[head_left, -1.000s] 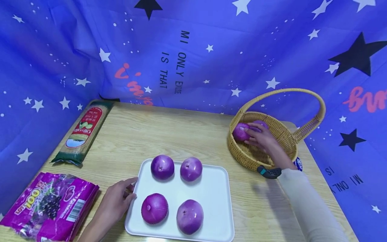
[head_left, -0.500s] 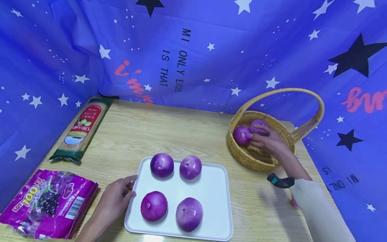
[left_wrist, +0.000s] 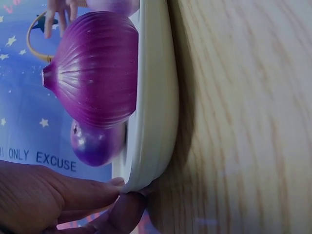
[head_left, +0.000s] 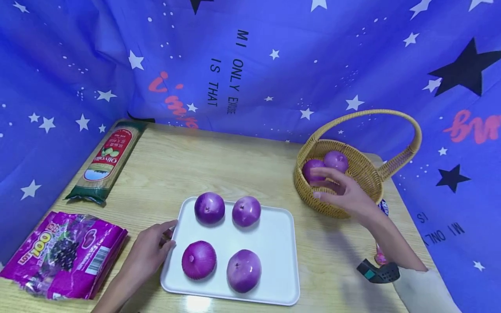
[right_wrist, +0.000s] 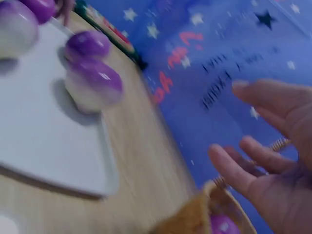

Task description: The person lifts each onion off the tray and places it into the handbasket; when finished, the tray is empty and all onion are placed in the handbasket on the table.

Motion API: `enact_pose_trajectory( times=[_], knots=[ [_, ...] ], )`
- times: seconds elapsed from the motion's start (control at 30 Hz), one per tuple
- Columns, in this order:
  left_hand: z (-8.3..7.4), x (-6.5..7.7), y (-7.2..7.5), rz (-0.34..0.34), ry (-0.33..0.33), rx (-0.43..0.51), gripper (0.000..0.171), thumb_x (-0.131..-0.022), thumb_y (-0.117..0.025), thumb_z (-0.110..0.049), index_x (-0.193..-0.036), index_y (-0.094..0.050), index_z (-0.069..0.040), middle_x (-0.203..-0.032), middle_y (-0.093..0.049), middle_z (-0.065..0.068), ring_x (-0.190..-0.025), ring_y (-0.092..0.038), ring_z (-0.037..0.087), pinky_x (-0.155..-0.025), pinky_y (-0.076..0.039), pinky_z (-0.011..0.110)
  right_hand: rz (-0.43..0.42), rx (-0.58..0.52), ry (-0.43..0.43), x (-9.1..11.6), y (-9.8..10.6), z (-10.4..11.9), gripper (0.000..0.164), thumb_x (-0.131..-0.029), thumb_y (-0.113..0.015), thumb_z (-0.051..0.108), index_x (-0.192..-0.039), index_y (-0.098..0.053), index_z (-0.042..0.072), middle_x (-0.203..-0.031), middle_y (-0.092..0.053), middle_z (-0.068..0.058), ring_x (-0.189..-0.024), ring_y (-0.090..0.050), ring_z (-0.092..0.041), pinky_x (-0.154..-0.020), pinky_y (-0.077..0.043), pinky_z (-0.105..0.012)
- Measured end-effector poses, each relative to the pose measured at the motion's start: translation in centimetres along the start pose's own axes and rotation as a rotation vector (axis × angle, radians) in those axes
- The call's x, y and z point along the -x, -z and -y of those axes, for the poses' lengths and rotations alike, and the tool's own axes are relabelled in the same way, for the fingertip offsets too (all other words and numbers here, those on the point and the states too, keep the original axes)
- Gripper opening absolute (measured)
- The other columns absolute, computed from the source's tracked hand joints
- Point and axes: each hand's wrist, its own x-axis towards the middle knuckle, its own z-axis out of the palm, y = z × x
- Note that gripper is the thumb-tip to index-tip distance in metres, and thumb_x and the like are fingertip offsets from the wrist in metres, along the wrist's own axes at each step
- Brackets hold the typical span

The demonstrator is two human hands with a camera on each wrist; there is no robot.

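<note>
My left hand (head_left: pixel 150 248) pinches the left rim of a white tray (head_left: pixel 274 261); in the left wrist view the thumb lies on the rim with a finger (left_wrist: pixel 127 212) under it. Several purple onions sit on the tray, among them a ribbed onion (head_left: pixel 198 260) at front left and a smooth, shiny onion (head_left: pixel 244 271) at front right. My right hand (head_left: pixel 348 195) holds nothing, fingers spread, over the near side of a wicker basket (head_left: pixel 321 206). Inside the basket lie two onions: one onion (head_left: pixel 335 161) in plain view, the other onion (head_left: pixel 309 167) partly hidden behind my fingers.
The basket's tall handle (head_left: pixel 368 112) arches over it. At the left lie a pasta packet (head_left: pixel 107 161) and a purple candy bag (head_left: pixel 64 256). A small colourful wrapped item (head_left: pixel 380 256) shows partly behind my right forearm. Blue star-printed cloth (head_left: pixel 250 78) encloses the table.
My right hand has let go of the onion in the basket and drawn back toward me, up over the basket's near rim. My left hand keeps its hold on the tray.
</note>
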Motion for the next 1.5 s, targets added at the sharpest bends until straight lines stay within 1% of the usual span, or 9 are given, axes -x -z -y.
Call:
enact_pose_trajectory(
  times=[0.13, 0.23, 0.37, 0.53, 0.73, 0.87, 1.17, 1.37, 1.5],
  knots=[
    [0.0, -0.3, 0.1, 0.005, 0.009, 0.003, 0.048, -0.070, -0.067, 0.003, -0.116, -0.054, 0.000, -0.081, -0.061, 0.007, -0.072, -0.056, 0.014, -0.062, -0.047, 0.028, 0.127, -0.058, 0.093, 0.3, -2.8, 0.4, 0.056, -0.079, -0.061, -0.001, -0.129, -0.038, 0.007, -0.131, -0.038, -0.009, -0.117, -0.039, -0.033, -0.085, -0.044, -0.034],
    [0.1, -0.4, 0.1, 0.011, 0.023, -0.006, 0.049, -0.069, -0.068, 0.003, -0.116, -0.054, -0.001, -0.081, -0.061, 0.007, -0.072, -0.057, 0.015, -0.064, -0.047, 0.029, 0.218, -0.129, 0.113, 0.8, -5.2, 0.0, 0.059, -0.078, -0.060, -0.005, -0.130, -0.036, 0.005, -0.133, -0.034, -0.011, -0.116, -0.039, -0.032, -0.086, -0.043, -0.039],
    [0.0, -0.4, 0.2, 0.020, 0.032, -0.007, 0.049, -0.069, -0.067, 0.003, -0.116, -0.054, -0.001, -0.081, -0.061, 0.006, -0.070, -0.056, 0.013, -0.064, -0.046, 0.028, 0.328, -0.161, 0.133, 1.4, -8.5, -1.1, 0.062, -0.076, -0.061, -0.006, -0.131, -0.034, 0.005, -0.134, -0.031, -0.012, -0.116, -0.037, -0.035, -0.086, -0.041, -0.045],
    [0.0, -0.4, 0.2, 0.017, 0.035, -0.004, 0.048, -0.069, -0.067, 0.003, -0.116, -0.055, -0.001, -0.081, -0.061, 0.007, -0.070, -0.056, 0.013, -0.064, -0.046, 0.028, 0.448, -0.120, 0.144, 1.7, -11.7, -2.4, 0.068, -0.072, -0.069, 0.002, -0.131, -0.035, 0.008, -0.135, -0.031, -0.008, -0.117, -0.033, -0.041, -0.084, -0.042, -0.046],
    [-0.1, -0.4, 0.2, 0.024, 0.037, 0.005, 0.048, -0.070, -0.067, 0.003, -0.116, -0.054, -0.001, -0.082, -0.061, 0.008, -0.070, -0.056, 0.013, -0.063, -0.047, 0.029, 0.558, -0.055, 0.132, 1.9, -14.1, -3.1, 0.073, -0.069, -0.073, 0.014, -0.132, -0.034, 0.015, -0.132, -0.036, -0.004, -0.116, -0.038, -0.031, -0.082, -0.045, -0.038],
    [-0.1, -0.4, 0.2, 0.028, 0.037, 0.003, 0.048, -0.070, -0.067, 0.003, -0.116, -0.054, -0.001, -0.082, -0.061, 0.008, -0.070, -0.056, 0.014, -0.063, -0.047, 0.029, 0.584, -0.050, 0.124, 1.9, -15.1, -3.5, 0.072, -0.069, -0.074, 0.016, -0.130, -0.037, 0.017, -0.129, -0.039, -0.003, -0.115, -0.041, -0.024, -0.081, -0.047, -0.034],
    [-0.2, -0.4, 0.3, 0.039, 0.051, 0.010, 0.049, -0.070, -0.067, 0.003, -0.117, -0.053, -0.001, -0.084, -0.062, 0.008, -0.069, -0.057, 0.012, -0.062, -0.047, 0.026, 0.584, -0.050, 0.206, 1.7, -15.8, -3.7, 0.061, -0.069, -0.073, 0.014, -0.123, -0.044, 0.012, -0.124, -0.043, -0.004, -0.111, -0.046, -0.021, -0.078, -0.048, -0.031],
    [0.0, -0.3, 0.2, 0.041, 0.049, 0.007, 0.049, -0.070, -0.067, 0.002, -0.117, -0.054, -0.001, -0.082, -0.062, 0.007, -0.069, -0.057, 0.012, -0.063, -0.047, 0.028, 0.566, -0.052, 0.178, 1.8, -15.4, -3.3, 0.057, -0.069, -0.074, 0.015, -0.119, -0.047, 0.013, -0.121, -0.045, -0.003, -0.111, -0.046, -0.019, -0.077, -0.048, -0.032],
    [0.0, -0.3, 0.2, 0.043, 0.053, -0.007, 0.049, -0.070, -0.067, 0.001, -0.117, -0.053, -0.001, -0.082, -0.062, 0.006, -0.068, -0.056, 0.010, -0.063, -0.047, 0.028, 0.533, -0.079, 0.139, 1.7, -14.3, -3.0, 0.057, -0.069, -0.073, 0.013, -0.119, -0.047, 0.013, -0.122, -0.044, -0.004, -0.112, -0.044, -0.022, -0.081, -0.047, -0.034]
  ],
)
